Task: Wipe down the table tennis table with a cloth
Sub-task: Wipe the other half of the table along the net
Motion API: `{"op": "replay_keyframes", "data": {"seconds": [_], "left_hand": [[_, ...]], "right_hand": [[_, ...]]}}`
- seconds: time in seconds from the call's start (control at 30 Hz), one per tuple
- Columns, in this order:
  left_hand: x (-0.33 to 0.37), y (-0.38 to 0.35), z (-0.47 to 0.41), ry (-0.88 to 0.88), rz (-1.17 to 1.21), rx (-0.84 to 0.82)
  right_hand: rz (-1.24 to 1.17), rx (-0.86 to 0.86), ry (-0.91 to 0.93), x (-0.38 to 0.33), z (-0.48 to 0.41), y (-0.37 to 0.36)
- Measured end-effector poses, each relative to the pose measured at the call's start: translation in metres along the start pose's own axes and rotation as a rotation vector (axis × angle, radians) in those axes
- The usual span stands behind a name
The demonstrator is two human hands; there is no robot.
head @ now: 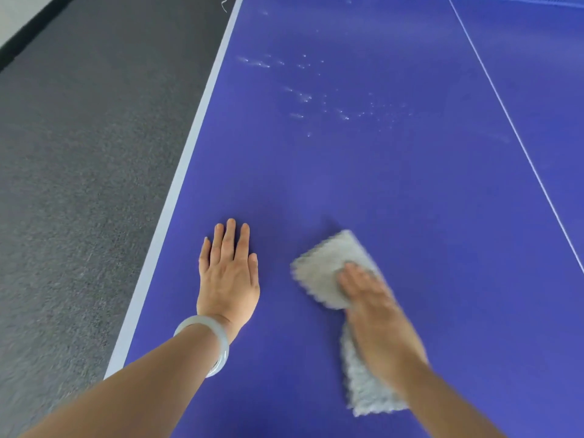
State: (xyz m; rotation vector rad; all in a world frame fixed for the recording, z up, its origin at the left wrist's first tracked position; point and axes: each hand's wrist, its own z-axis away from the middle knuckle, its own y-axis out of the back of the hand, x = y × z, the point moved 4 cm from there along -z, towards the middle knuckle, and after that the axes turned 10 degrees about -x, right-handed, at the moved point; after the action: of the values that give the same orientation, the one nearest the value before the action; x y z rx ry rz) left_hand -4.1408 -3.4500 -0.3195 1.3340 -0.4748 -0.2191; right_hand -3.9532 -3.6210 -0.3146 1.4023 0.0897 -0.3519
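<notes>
The blue table tennis table fills most of the view. My left hand lies flat on it, palm down, fingers together, holding nothing; a pale bangle sits on that wrist. To its right my right hand presses down on a fluffy grey cloth, which spreads out past my fingertips and trails back under my wrist. Hand and cloth are motion-blurred. White specks and smears dot the table surface farther ahead.
The table's white left edge band runs diagonally, with dark grey carpet beyond it. A thin white centre line crosses the table at right. A strip of net shows at the top right corner.
</notes>
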Motion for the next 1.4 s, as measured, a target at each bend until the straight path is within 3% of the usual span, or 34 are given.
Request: {"op": "replay_keyframes", "data": {"seconds": [0.1,0.23,0.3,0.43,0.53,0.63,0.73,0.87,0.93,1.0,1.07,1.17,1.27,1.33,1.4], "left_hand": [[0.001,0.000,-0.001,0.010,-0.002,-0.005],[0.002,-0.002,-0.003,0.030,-0.022,-0.010],[0.002,-0.002,-0.003,0.039,-0.021,-0.009],[0.004,0.000,-0.003,0.039,-0.008,-0.018],[0.004,0.001,-0.002,0.040,0.018,-0.010],[0.004,0.002,-0.001,0.044,0.034,0.006],[0.006,0.002,-0.001,0.047,0.033,0.010],[0.007,0.003,-0.001,0.054,0.022,0.010],[0.006,0.004,-0.001,0.059,0.024,0.013],[0.007,0.005,-0.002,0.059,0.029,0.016],[0.009,0.005,-0.001,0.054,0.029,0.018],[0.008,0.004,0.000,0.054,0.034,0.024],[0.006,0.003,-0.001,0.039,0.024,0.038],[0.006,0.002,-0.002,0.035,0.000,0.042],[0.008,0.000,-0.001,0.025,-0.036,0.036]], "right_hand": [[-0.085,0.101,-0.396,0.079,-0.005,0.032],[-0.124,0.224,-0.767,0.083,-0.071,0.044],[-0.107,0.205,-0.701,0.051,-0.108,0.042],[0.011,0.068,-0.140,-0.039,-0.120,0.015],[0.133,-0.028,0.104,-0.022,-0.060,0.004],[0.045,0.029,-0.060,0.077,0.000,0.026],[-0.058,0.104,-0.397,0.171,0.040,0.055],[-0.145,0.285,-0.779,0.165,0.035,0.051],[-0.113,0.293,-0.595,0.108,0.023,0.031],[0.016,0.157,-0.233,0.051,0.031,0.007],[0.086,0.091,-0.001,0.055,0.055,0.007],[0.002,0.122,-0.131,0.133,0.085,0.032],[-0.093,0.160,-0.477,0.207,0.115,0.053],[-0.138,0.217,-0.667,0.214,0.120,0.049],[-0.108,0.251,-0.737,0.181,0.113,0.034]]}}
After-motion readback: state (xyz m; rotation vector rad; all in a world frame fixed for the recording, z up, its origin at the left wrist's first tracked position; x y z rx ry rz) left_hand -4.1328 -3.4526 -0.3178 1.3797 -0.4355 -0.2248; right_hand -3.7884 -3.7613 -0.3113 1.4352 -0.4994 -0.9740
